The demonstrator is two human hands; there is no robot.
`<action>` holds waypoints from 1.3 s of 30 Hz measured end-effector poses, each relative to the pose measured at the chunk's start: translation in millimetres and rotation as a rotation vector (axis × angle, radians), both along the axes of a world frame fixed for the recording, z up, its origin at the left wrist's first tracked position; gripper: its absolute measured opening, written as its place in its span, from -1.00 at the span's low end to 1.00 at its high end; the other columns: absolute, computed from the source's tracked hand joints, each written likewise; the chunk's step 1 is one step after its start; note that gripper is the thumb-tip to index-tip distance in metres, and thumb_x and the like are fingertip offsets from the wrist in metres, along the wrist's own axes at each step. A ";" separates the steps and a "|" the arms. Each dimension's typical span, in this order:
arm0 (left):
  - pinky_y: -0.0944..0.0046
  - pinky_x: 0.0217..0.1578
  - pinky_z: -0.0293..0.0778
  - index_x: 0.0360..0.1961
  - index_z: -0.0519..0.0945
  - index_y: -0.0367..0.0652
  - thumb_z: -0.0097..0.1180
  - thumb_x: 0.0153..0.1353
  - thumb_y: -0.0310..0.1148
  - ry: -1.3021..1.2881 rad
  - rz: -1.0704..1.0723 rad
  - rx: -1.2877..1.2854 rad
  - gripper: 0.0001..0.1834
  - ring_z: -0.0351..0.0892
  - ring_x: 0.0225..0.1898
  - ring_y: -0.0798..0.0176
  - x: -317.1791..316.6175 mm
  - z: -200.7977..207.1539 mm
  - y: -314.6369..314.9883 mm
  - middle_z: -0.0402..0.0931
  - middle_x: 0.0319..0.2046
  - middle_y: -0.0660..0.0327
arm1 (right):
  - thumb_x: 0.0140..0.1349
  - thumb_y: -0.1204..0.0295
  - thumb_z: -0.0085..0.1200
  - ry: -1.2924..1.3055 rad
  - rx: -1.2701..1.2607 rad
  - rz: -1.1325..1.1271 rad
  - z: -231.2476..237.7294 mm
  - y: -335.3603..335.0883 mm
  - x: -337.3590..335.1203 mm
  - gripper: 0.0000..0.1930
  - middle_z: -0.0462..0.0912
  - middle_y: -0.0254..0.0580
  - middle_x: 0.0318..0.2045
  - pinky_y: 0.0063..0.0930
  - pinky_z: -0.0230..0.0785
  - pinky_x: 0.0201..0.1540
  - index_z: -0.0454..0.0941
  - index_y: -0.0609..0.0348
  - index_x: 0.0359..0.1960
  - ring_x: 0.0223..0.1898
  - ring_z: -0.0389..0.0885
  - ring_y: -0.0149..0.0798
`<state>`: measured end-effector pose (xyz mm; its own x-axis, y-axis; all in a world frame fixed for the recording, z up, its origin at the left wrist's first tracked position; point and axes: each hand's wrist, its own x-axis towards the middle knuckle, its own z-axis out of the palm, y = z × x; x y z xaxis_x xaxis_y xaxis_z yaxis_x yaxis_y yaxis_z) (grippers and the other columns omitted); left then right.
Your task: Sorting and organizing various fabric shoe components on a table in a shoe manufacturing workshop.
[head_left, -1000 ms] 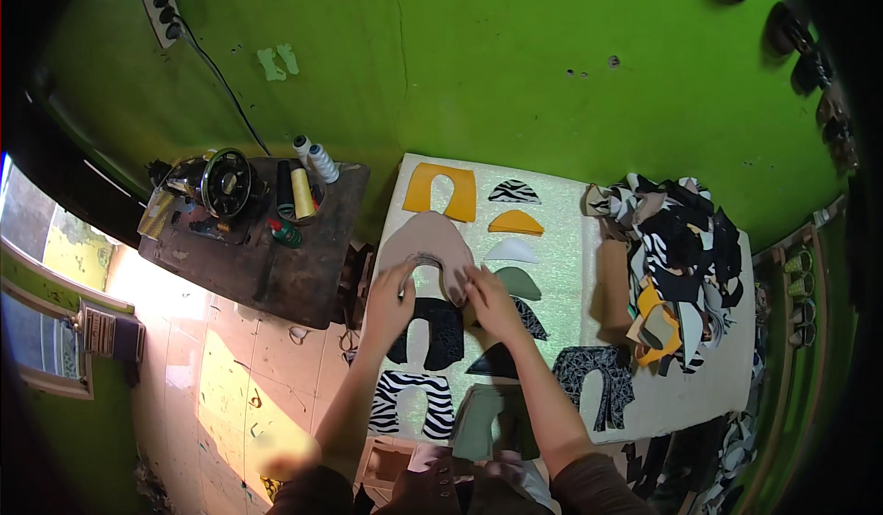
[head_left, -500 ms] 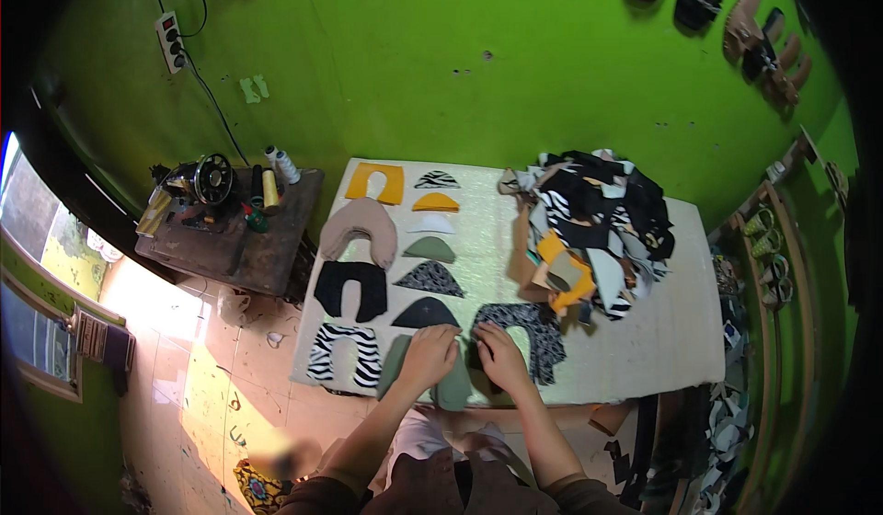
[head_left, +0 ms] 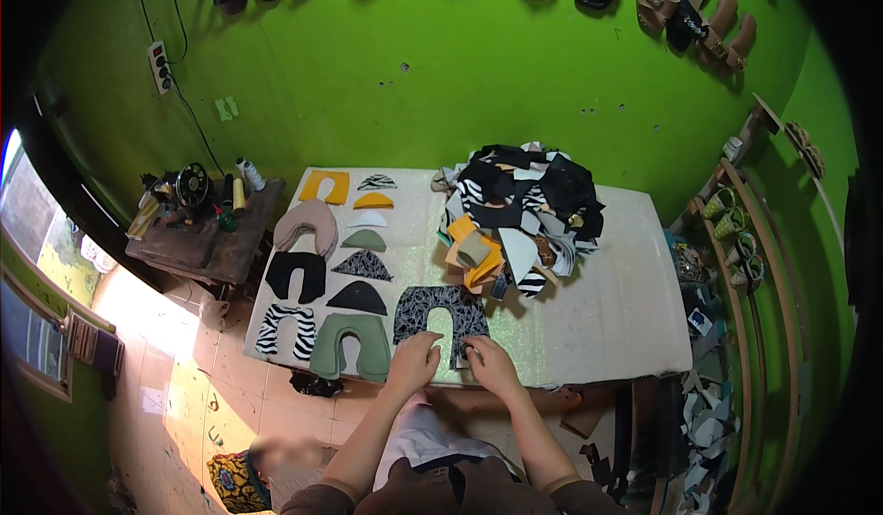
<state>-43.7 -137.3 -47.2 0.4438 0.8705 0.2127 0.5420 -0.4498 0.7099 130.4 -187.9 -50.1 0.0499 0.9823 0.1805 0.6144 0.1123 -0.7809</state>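
Two hands at lower centre of frame, left hand and right hand, both at the low end of a black-and-grey patterned arch piece on the pale table. Piece lies straight up-frame from the fingers; legs run up-down, open end facing the hands. Right hand looks nearer, fingertips seemingly on the right leg's tip; left hand by the left leg's end. Fingers half curled; too small to tell whether either pinches. Green arch piece left, scrap heap above.
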 end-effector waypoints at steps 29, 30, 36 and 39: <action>0.25 -0.30 0.43 -0.20 0.52 -0.28 -0.05 0.15 -0.40 -0.218 -0.037 -0.072 -0.76 0.52 -0.36 0.07 112.3 48.2 93.1 0.51 -0.30 0.02 | 0.07 0.50 -0.06 -0.190 0.233 -0.555 55.8 98.1 101.6 -0.80 0.56 -0.02 -0.45 -0.29 0.41 -0.33 0.52 0.23 -0.26 -0.45 0.55 -0.05; 0.27 -0.31 0.43 -0.19 0.52 -0.28 -0.05 0.16 -0.39 -0.235 -0.041 -0.155 -0.76 0.53 -0.37 0.11 117.0 50.4 88.7 0.51 -0.31 0.03 | 0.07 0.50 -0.06 -0.192 0.229 -0.548 55.7 98.0 108.2 -0.80 0.56 -0.02 -0.45 -0.29 0.41 -0.33 0.52 0.23 -0.26 -0.45 0.55 -0.05; 0.44 -0.33 0.40 -0.14 0.50 -0.28 -0.07 0.24 -0.36 -0.254 -0.131 -0.394 -0.74 0.49 -0.38 0.43 153.4 50.0 78.7 0.54 -0.29 0.20 | 0.23 0.47 -0.16 1.089 -0.042 -0.574 58.4 93.1 136.4 -0.75 0.53 -0.12 -0.25 -0.40 0.47 -0.21 0.39 0.29 -0.09 -0.26 0.55 -0.30; 0.46 -0.37 0.38 -0.10 0.41 -0.34 -0.03 0.24 -0.27 -0.563 -0.114 -0.618 -0.66 0.45 -0.42 0.46 173.0 36.7 75.2 0.49 -0.43 0.22 | 0.20 0.52 -0.12 1.257 -0.222 -0.514 58.8 83.4 131.8 -0.84 0.49 -0.33 -0.37 -0.58 0.42 -0.36 0.41 0.18 -0.18 -0.37 0.48 -0.47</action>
<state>129.3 -62.1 -10.5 0.5061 0.8595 -0.0718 0.0084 0.0783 0.9969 262.2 -104.5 8.7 0.4241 0.8060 -0.4130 -0.5782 -0.1100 -0.8084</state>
